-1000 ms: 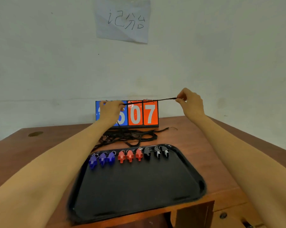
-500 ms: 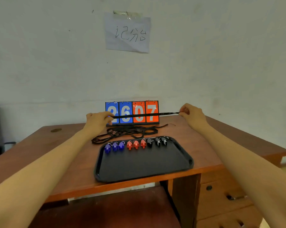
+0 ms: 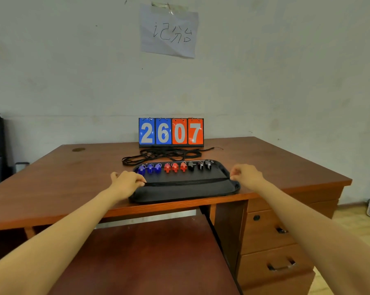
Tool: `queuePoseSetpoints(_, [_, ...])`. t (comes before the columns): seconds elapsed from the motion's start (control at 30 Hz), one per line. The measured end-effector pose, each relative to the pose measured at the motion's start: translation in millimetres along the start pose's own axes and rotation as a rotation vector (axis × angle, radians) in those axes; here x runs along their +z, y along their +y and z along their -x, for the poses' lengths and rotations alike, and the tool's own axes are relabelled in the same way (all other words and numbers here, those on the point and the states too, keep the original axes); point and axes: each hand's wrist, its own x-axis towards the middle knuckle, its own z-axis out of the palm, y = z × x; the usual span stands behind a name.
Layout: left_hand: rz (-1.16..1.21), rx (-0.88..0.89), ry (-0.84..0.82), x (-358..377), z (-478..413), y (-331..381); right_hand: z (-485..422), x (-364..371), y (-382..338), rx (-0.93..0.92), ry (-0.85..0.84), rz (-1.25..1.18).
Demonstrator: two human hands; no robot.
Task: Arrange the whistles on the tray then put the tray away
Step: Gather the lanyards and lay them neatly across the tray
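Black tray [image 3: 179, 194]; blue, red, black whistles [image 3: 175, 167]; cord [image 3: 188, 182] across.

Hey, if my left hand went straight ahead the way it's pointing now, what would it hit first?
Probably the leftmost blue whistle on the tray. The left hand, pinching the black lanyard at the tray's left edge, points toward it, though depth is hard to judge here.
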Motion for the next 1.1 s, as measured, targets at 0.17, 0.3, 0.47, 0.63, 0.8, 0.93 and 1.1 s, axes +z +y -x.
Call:
queuePoseSetpoints(0.17, [-0.054, 0.007, 0.005, 6.6, -1.9, 3.4, -1.7, 14.0, 3.4, -0.061, -0.012, 0.115])
queuePoseSetpoints(0.3, [-0.043, 0.064, 0.037, 5.5, 2.2, 7.5, -6.4, 13.9, -0.7, -0.131, 0.009, 0.155])
queuePoseSetpoints(0.47, [-0.041, 0.034, 0.039, 7.1, 9.4, 9.6, -4.4, 20.9, -9.6, -0.162, -0.064, 0.279])
queuePoseSetpoints(0.63, [-0.004, 0.005, 0.092, 9.9, 14.8, 7.8, -1.4, 23.3, -12.1, -0.187, -0.032, 0.243])
queuePoseSetpoints(0.8, [-0.002, 0.006, 0.087, 9.5, 15.9, 9.9, 0.7, 23.0, -14.3, -0.187, -0.031, 0.233])
queuePoseSetpoints(0.93, [0.001, 0.047, 0.097, 9.0, 10.4, 17.8, -2.3, 19.6, -23.4, -0.21, -0.014, 0.175])
queuePoseSetpoints(1.1, [0.09, 0.085, 0.159, -1.9, -16.9, 32.2, -20.5, 12.3, -50.6, -0.284, -0.025, 0.02])
